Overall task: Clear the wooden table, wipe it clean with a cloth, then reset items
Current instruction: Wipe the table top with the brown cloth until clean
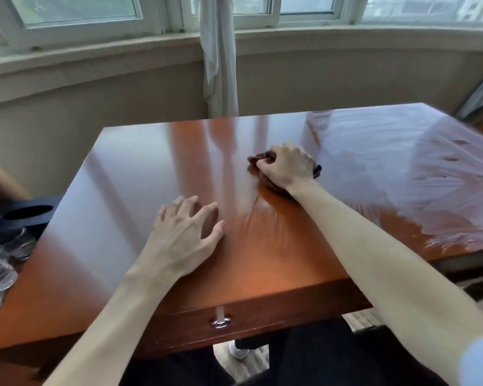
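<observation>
Right by a curved bay of windows (76, 12) stands the wooden table (117, 207), its glossy reddish top throwing back pale stripes of daylight. Its right part shows a milky, streaked film (418, 174), while the left and middle look bare and shiny. A white curtain (219, 59) hangs down the wall behind the far edge, between two window frames.

On the top, near the middle and a little toward the far side, lies a dark brown cloth (265, 181), bunched up. The right hand (286, 165) is clenched around it and pressing it onto the wood, at the left border of the streaked area. The left hand (184, 232) rests flat on the table nearer the front edge, fingers spread and relaxed, holding nothing, well apart from the cloth.

Off the left edge, lower than the tabletop, sit some clear glass pieces (0, 266), blurred, and behind them a dark object with a round hole (28, 213); I cannot tell what it is. The front edge carries a drawer with a shiny metal pull (221, 322). Between the two forearms the wood lies open right to the front edge.
</observation>
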